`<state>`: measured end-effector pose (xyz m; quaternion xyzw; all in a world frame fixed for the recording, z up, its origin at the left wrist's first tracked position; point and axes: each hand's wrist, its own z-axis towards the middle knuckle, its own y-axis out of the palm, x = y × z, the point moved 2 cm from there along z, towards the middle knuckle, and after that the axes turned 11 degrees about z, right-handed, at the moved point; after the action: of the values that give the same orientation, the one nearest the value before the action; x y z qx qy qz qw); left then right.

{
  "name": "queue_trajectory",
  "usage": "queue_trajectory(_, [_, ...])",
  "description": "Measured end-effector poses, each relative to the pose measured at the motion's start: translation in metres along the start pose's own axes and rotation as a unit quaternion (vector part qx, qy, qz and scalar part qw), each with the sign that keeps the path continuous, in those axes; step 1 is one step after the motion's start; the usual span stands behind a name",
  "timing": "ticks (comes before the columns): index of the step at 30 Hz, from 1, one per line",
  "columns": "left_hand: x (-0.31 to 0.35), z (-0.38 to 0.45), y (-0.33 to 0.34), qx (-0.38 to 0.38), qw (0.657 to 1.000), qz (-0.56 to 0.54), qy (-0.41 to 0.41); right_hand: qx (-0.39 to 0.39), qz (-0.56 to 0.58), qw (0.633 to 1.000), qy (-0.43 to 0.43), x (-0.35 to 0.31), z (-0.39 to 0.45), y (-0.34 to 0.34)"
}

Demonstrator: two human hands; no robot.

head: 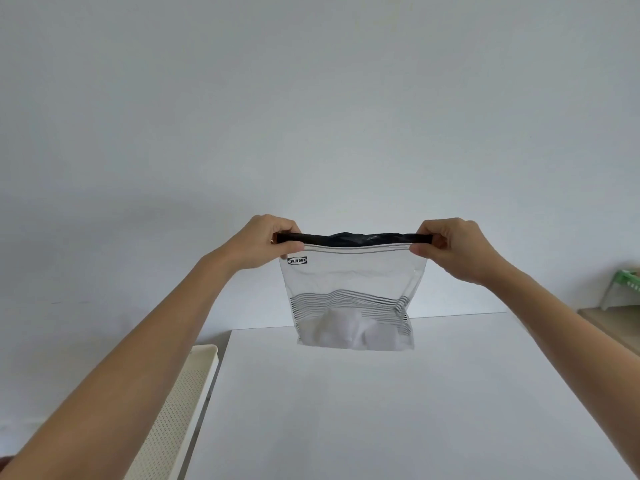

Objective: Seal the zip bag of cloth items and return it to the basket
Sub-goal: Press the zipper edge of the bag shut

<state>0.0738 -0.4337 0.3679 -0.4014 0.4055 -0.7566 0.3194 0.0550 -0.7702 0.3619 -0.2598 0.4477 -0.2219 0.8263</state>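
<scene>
Zip bag [351,275] held up in the air above the far edge of the white table [346,410], not touching it. Mouth edge up, bottom down; bag hangs upright, pulled taut. Top edge runs left-right, roughly level.

Left hand [266,242] pinches the top-left corner, right hand [453,249] pinches the top-right corner. Fingers of both closed on the black strip [353,238] along the top of the bag, thumbs on the near side just under it. Grey zip lines sit right below that strip; can't tell whether the zip is pressed shut.

Writing: an oval logo near the bag's top-left corner, just below the left thumb, reads "IKEA" mirrored, so the printed face points away from the camera. Band of thin dark horizontal stripes across the lower half of the bag.

Contents: white cloth [353,334] bunched at the bottom of the bag, partly behind the stripes. Upper half of the bag is clear.

White perforated basket [173,403] left of the table, below the bag, well apart from it. Green rack [623,289] at far right of the table, cropped by the frame edge.
</scene>
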Motion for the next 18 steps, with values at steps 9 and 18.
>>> queue_trajectory(9, [0.025,-0.005,0.007,0.014,1.0,0.026,-0.007,-0.023,0.038,0.999,0.031,-0.001,-0.015,-0.001])
queue_trajectory(18, [0.043,-0.016,0.013,0.007,1.0,0.019,0.002,-0.013,0.011,0.999,0.03,-0.005,-0.025,-0.013])
